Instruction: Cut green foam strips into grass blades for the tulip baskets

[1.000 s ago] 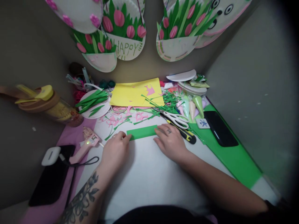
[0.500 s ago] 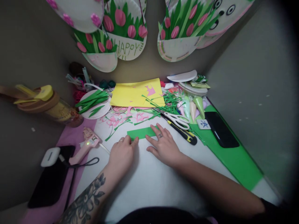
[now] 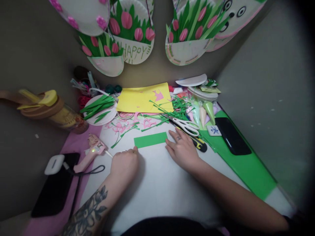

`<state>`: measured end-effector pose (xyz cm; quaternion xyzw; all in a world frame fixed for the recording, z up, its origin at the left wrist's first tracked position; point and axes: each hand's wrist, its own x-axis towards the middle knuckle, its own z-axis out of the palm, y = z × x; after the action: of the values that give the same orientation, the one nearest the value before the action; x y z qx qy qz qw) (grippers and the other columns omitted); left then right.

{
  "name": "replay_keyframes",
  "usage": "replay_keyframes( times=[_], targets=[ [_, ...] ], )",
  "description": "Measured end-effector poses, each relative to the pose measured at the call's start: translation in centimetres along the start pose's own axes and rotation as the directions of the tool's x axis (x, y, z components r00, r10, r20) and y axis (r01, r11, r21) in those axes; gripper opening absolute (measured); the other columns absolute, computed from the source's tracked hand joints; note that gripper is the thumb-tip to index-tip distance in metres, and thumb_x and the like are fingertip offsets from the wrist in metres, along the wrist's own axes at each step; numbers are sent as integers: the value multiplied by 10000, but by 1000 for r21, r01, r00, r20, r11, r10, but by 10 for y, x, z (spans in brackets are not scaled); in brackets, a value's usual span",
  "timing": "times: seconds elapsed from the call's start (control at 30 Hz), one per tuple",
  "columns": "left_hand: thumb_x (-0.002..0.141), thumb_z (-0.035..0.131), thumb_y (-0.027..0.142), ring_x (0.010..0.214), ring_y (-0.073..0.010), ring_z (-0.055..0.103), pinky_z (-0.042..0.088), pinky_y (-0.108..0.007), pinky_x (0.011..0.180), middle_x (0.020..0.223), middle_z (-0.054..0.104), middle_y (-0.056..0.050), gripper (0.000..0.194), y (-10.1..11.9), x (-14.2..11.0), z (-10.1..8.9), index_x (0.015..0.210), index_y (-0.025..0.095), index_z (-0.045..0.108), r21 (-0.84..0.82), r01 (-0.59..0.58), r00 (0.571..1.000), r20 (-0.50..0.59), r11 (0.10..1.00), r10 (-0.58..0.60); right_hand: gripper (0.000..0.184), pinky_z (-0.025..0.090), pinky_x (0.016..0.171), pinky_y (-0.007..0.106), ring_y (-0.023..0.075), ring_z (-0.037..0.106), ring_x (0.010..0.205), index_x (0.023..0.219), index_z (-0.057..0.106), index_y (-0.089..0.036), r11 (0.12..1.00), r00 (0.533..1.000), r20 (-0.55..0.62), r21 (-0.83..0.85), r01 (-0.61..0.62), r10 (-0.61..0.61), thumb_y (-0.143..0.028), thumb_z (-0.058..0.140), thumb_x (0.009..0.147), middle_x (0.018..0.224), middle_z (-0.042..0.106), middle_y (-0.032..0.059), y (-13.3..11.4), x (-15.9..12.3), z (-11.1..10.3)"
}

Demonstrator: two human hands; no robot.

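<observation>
A green paper strip (image 3: 150, 140) lies flat on the white table cover in front of me. My left hand (image 3: 125, 165) is closed, fingers curled under, its thumb side right by the strip's lower left corner; I see nothing in it. At the strip's right end rests my right hand (image 3: 182, 149), open, fingers stretched out and apart, the tips at or just beside the paper's edge. Under and behind that hand's fingers lies a yellow and black box cutter (image 3: 200, 144). White-handled scissors (image 3: 188, 127) are just beyond it.
A pink glue gun (image 3: 92, 152) with a lit light lies at left, near a black phone-like slab (image 3: 52, 193) and white earbud case (image 3: 53, 165). Yellow paper (image 3: 145, 98), green shreds (image 3: 182, 108) and piping bags (image 3: 208, 109) are at the back. A tumbler (image 3: 59, 114) stands left.
Both hands have come off the green strip's face: the left has drawn back toward me and curled up, the right has slid to the right. The strip now shows whole.
</observation>
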<state>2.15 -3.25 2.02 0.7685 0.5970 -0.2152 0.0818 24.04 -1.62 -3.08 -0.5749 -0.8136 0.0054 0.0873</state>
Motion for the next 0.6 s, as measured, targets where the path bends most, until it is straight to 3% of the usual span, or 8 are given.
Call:
replay_keyframes(
  times=[0.13,0.23,0.37,0.47,0.6],
  targets=[
    [893,307,158,758,-255,662,445,-336,622,854,669,-128,386,-6,1,3,1120,111,615,-15,-21,998,-64,1000,20,254,312,981,469,321,415,1251,963,737,-200,1000,996,-85,5,0,1,-302,515,894,1271,603,89,6,2,3],
    [900,337,206,774,-237,645,443,-324,629,866,656,-90,350,-10,4,8,1054,170,649,-85,-13,984,-177,996,-2,217,309,969,445,291,452,1179,890,727,-189,999,984,-178,37,25,-18,-290,535,888,1164,647,91,9,4,7],
    [930,357,231,897,-211,593,446,-310,734,963,634,-83,334,-9,12,16,1087,205,650,-136,-70,938,-346,988,19,177,322,926,396,250,472,1082,993,668,-170,991,966,-229,32,128,-117,-200,528,890,1060,643,101,7,6,13],
    [912,423,194,969,-223,546,438,-325,796,1028,622,-86,286,-5,19,18,1094,210,642,-87,-186,914,-381,979,139,193,331,863,373,238,475,1036,1008,638,-170,961,944,-180,-30,277,-277,-147,470,917,1045,637,100,2,10,15],
    [889,440,133,952,-241,542,444,-340,768,976,618,-102,247,4,24,11,1037,153,637,10,-253,928,-278,967,246,184,343,754,354,223,510,880,914,633,-160,889,893,-29,-118,442,-448,-144,450,927,934,644,90,-2,21,13]
  ],
)
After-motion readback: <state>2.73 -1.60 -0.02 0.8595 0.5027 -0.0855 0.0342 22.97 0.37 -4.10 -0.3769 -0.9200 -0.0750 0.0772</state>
